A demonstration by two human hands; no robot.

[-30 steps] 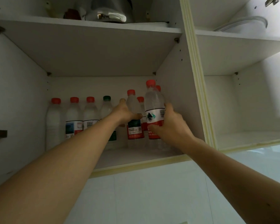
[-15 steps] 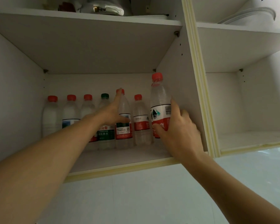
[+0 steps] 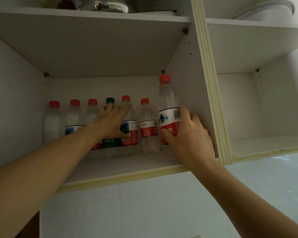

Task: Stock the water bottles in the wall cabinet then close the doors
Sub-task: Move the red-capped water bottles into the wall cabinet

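The open wall cabinet's lower shelf [image 3: 127, 176] holds a row of clear water bottles along its back wall, most red-capped [image 3: 149, 133], one with a green cap [image 3: 110, 100]. My left hand [image 3: 110, 122] reaches into the row, fingers spread flat against the green-capped bottle and the red-capped one [image 3: 132, 133] beside it, thumb low on that label. My right hand [image 3: 187, 140] grips a taller-looking red-capped bottle [image 3: 169, 103] by its label, upright, at the row's right end against the cabinet's side wall. Its base is hidden behind my hand.
A metal pot [image 3: 108, 6] stands on the shelf above. To the right, past the cream divider [image 3: 212, 100], is a bare compartment [image 3: 265, 145] with a white dish [image 3: 265, 9] over it. White tiles [image 3: 144, 212] lie below. No doors are in view.
My left hand has let go of a bottle, now standing in the back row, and spread flat on the bottles. My right hand has brought its bottle right, to the cabinet's side wall.
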